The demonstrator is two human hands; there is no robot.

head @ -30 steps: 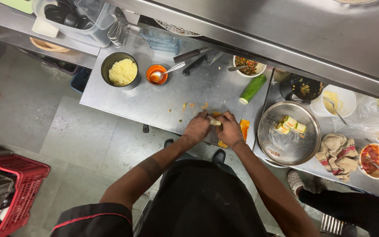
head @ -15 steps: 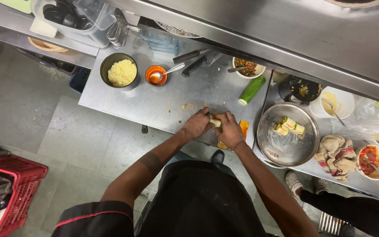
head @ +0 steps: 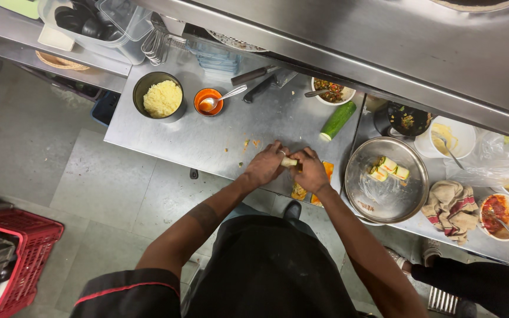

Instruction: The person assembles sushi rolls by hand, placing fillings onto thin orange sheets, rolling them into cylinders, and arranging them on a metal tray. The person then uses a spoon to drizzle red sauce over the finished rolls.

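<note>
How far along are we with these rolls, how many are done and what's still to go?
Done: three finished rolls lie in the large metal bowl. In hand: the left hand and right hand together pinch another pale roll over the steel counter. Left: part of a cucumber uncut, and the pot of yellow grain looks full.

you're looking down on a steel counter (head: 207, 138) over a grey tiled floor (head: 60, 176). a steel shelf (head: 48, 50) runs along the back, and a red crate (head: 22, 259) sits at lower left.
</note>
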